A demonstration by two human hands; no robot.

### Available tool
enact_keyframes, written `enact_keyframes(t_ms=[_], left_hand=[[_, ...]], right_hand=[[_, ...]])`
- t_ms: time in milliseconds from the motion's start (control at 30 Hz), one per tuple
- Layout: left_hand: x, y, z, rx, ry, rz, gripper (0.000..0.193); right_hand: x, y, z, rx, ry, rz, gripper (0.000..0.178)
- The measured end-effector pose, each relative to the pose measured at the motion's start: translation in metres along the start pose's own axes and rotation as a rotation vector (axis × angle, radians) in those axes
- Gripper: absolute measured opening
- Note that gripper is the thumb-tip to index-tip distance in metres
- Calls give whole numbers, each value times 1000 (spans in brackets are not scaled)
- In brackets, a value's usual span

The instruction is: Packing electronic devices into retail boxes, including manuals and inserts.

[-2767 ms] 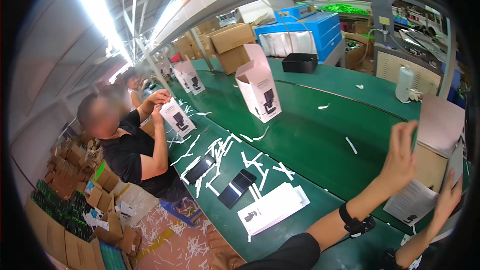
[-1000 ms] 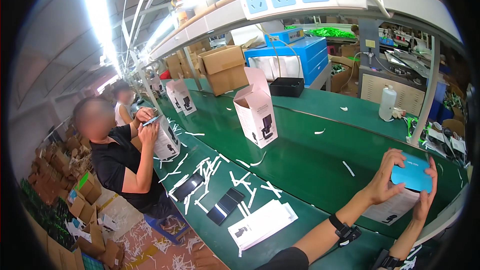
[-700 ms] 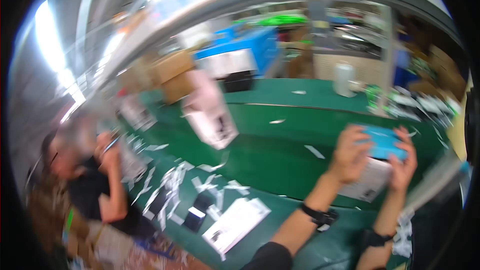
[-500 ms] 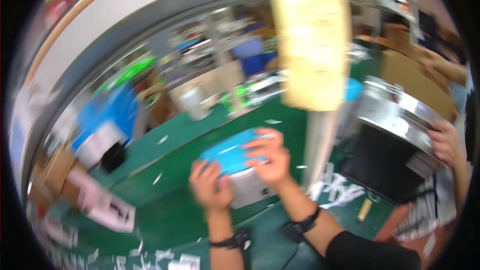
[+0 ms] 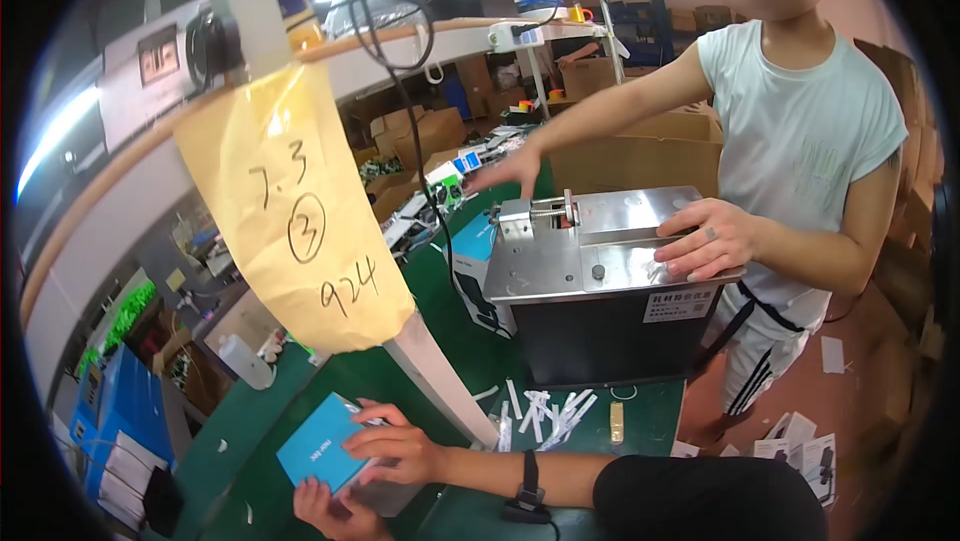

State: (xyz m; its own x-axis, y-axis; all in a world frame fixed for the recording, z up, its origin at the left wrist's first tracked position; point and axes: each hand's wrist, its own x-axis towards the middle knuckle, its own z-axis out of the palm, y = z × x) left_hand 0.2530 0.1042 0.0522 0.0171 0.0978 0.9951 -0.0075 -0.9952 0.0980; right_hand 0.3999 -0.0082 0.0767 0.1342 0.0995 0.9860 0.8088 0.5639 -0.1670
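Observation:
A box with a bright blue top and pale sides (image 5: 318,438) rests on the green bench at the lower left, tilted toward me. My left hand (image 5: 335,513) is closed around its near left corner, thumb and fingers against the edge. Over the right side of the top lies my right hand (image 5: 400,449), its fingers bent onto the blue face and the far edge. The lower part of the box is partly hidden behind my hands. A dark band with a small black device sits on my right forearm.
Right of the post (image 5: 440,381) stands a metal-topped machine (image 5: 605,271), a co-worker's hand (image 5: 705,241) on it. Another blue-and-white box (image 5: 475,251) is behind it. White paper strips (image 5: 545,413) lie near the post. A yellow paper sheet (image 5: 295,211) and a black cable (image 5: 415,131) hang above.
My view has swung to the right, so the box and my hands now appear farther left and lower. Both hands stay on the box. The co-worker has come into full view.

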Motion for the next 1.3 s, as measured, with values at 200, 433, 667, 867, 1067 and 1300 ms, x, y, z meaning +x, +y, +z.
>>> enact_keyframes(t_ms=[200, 433, 667, 867, 1067, 1300], left_hand=[[24, 25, 20, 86, -11, -110, 19], [14, 8, 37, -137, -26, -320, 10], [43, 49, 13, -151, -215, -571, 21], [69, 134, -98, 433, -326, -303, 31], [12, 167, -274, 948, -566, -796, 70], [-29, 163, -329, 962, -891, -993, 81]], right_hand=[[-10, 20, 4, 49, 122, 251, 29], [9, 15, -5, 8, 206, 278, 10], [15, 7, -5, 123, 381, 525, 6], [-4, 26, -11, -249, 261, 675, 18], [-67, 97, -3, 138, 369, 898, 35], [1, 79, -17, 457, 480, 1148, 40]])
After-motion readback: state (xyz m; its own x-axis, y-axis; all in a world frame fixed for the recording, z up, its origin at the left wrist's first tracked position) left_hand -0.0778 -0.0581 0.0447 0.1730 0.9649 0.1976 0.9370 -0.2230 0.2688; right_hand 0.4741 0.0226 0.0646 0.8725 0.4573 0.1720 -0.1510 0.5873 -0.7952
